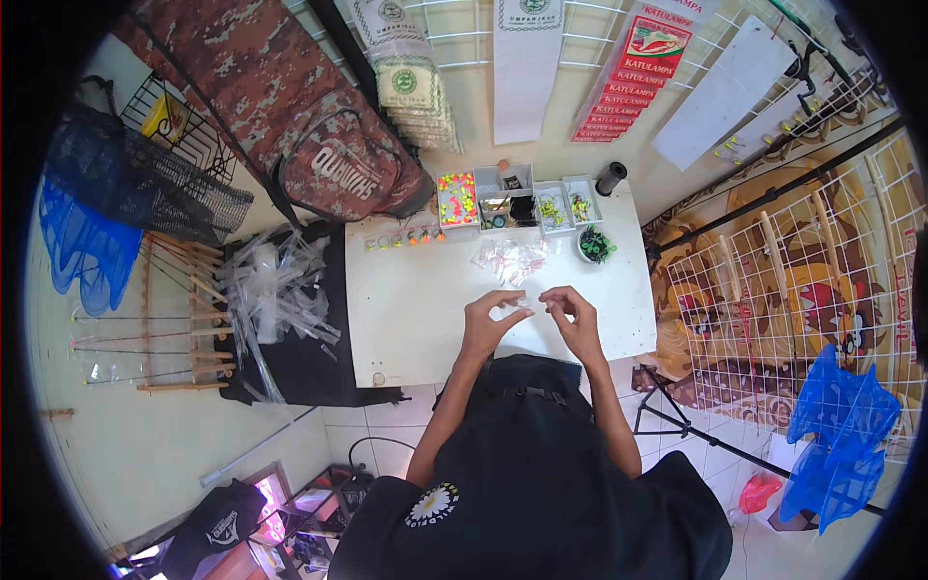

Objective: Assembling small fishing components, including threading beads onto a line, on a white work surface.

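Over the front half of the white table, my left hand pinches what looks like a small clear plastic bag between thumb and fingers. Close beside it, my right hand has its thumb and fingertips together near the bag; anything in them is too small to make out. Just beyond both hands lies a loose pile of small clear plastic bags. A row of small lures or floats, some orange and some greenish, lies along the back left.
At the table's back stand a box of bright beads, a compartment organizer, white trays, a black cylinder and a small potted plant. Long clear plastic sleeves lie left. A camouflage bag hangs behind.
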A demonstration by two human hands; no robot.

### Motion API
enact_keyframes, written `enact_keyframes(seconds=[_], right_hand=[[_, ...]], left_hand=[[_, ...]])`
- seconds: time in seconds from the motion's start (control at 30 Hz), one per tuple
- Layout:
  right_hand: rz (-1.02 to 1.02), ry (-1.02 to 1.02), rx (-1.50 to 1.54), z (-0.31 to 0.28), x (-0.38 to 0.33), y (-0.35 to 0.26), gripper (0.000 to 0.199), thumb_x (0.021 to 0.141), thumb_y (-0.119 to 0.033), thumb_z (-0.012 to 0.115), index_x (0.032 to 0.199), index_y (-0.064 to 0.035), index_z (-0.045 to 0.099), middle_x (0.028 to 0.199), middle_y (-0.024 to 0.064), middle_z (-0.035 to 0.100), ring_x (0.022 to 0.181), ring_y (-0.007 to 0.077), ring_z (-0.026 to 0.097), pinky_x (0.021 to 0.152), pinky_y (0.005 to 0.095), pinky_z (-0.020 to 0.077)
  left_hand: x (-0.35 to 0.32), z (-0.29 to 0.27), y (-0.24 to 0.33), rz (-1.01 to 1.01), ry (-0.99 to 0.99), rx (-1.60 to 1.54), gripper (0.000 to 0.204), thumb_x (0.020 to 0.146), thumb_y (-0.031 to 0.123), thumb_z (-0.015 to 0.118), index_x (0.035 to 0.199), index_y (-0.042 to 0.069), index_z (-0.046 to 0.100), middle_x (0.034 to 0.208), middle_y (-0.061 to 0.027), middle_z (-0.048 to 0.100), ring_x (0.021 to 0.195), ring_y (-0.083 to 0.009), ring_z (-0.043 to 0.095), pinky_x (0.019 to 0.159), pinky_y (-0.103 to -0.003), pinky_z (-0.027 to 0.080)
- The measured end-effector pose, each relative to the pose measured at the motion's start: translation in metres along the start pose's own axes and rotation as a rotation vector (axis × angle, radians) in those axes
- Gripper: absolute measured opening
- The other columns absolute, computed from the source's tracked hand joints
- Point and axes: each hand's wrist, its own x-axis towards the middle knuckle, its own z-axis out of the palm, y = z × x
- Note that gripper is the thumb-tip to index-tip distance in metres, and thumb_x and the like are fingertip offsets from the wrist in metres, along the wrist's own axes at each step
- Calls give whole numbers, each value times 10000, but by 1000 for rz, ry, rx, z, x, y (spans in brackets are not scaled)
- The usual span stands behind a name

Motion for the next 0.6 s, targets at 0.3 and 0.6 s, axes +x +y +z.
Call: enact_keyframes(seconds=[0.3, 0.6], right_hand=[[12, 96, 14, -25, 14, 19, 121, 934, -47, 561, 1031, -2, 617, 932, 78, 695, 818, 111, 645, 733, 249, 514], [38, 122, -194, -56, 84, 64, 106, 929, -48, 560, 1007, -8, 619, 892, 52, 689, 840, 101, 649, 735, 259, 522]], left_hand=[[5, -1, -10, 49, 30, -12, 160, 759, 111, 791, 888, 30, 743, 991, -102, 710, 947, -203, 668, 838, -315, 512], [12, -5, -57, 10, -66, 249, 333, 716, 247, 818, 987, 79, 720, 1044, -88, 671, 999, -281, 619, 891, -395, 474]])
